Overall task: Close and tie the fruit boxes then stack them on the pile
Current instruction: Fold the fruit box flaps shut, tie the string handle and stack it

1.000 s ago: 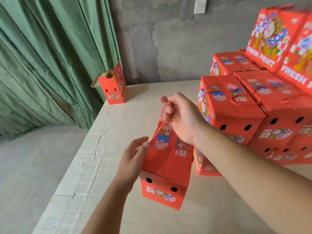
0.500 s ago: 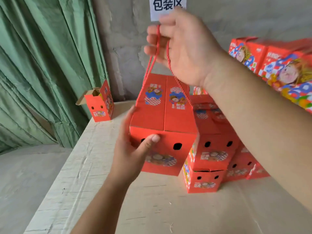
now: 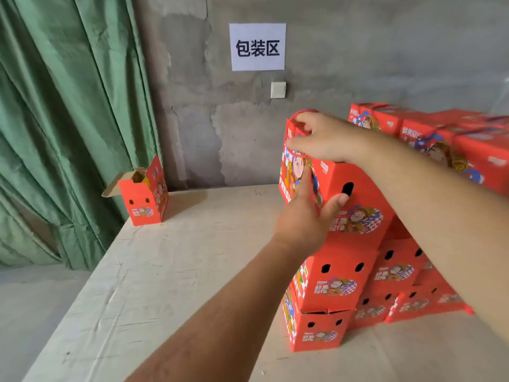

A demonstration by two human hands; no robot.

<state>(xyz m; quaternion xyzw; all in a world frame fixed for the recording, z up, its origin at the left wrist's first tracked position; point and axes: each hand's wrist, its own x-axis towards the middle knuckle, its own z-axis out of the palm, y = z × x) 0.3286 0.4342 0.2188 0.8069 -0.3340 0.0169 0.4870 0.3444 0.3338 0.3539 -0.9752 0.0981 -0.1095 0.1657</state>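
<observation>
The closed red cardboard fruit box with cartoon print [image 3: 355, 199] has risen from low over the wooden work table [image 3: 170, 271], where it hung by its cord a second ago, to the top of the near left column of the stack of red fruit boxes [image 3: 330, 282]. It now sits at the level of the third tier, above two stacked boxes. Whether its base rests fully on the box below cannot be told; the hands cover the contact line.

The right hand [image 3: 325, 139] is on the box top, its fingers curled round the red cord handle [image 3: 296, 119]. The left hand [image 3: 305, 216] braces the near left corner, fingers straight along the side panel and thumb pressed against the front panel below a vent hole.

Judgement: the stacking step for this box is nearly complete; release and squaring of the box remain.

Containers: every box in the stack is closed, contents not visible. One open red cardboard box with raised flaps [image 3: 143, 197] stands at the far left corner of the table, near the green curtain [image 3: 68, 106]. A yellow object shows inside it, too small to identify. This box has yet to be closed and tied.
</observation>
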